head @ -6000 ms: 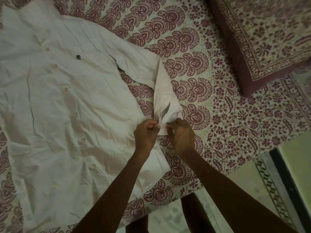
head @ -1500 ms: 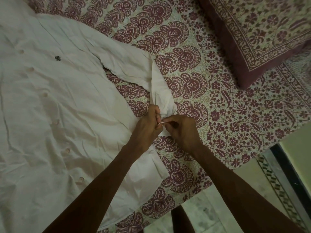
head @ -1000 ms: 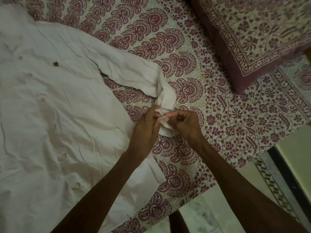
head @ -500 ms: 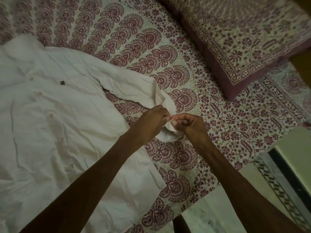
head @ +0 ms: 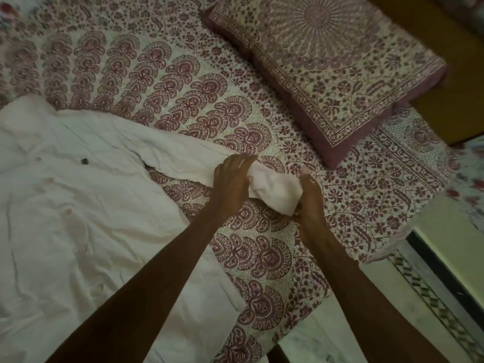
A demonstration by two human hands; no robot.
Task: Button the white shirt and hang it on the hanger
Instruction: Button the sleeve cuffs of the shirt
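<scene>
Left hand (head: 231, 179): fingers curled over the sleeve (head: 183, 158) of the white shirt (head: 78, 218), gripping it from above just behind the cuff (head: 275, 189). Right hand (head: 311, 197): closed on the open end of the cuff, thumb raised at its far edge. The cuff is bunched and stretched between the two hands, lifted slightly off the bed (head: 262, 258).

Shirt body lies flat and creased to the left of the left hand, front side up. A row of buttons (head: 68, 211) runs down its middle, with a small dark emblem (head: 84, 161) on the chest. The sleeve runs from the shoulder across to the hands.

Bed cover: maroon floral print, under the shirt and both forearms. Pillow (head: 327, 74) in matching print lies beyond the right hand, well apart. Pale floor (head: 392, 310) shows below and right of the right forearm.
</scene>
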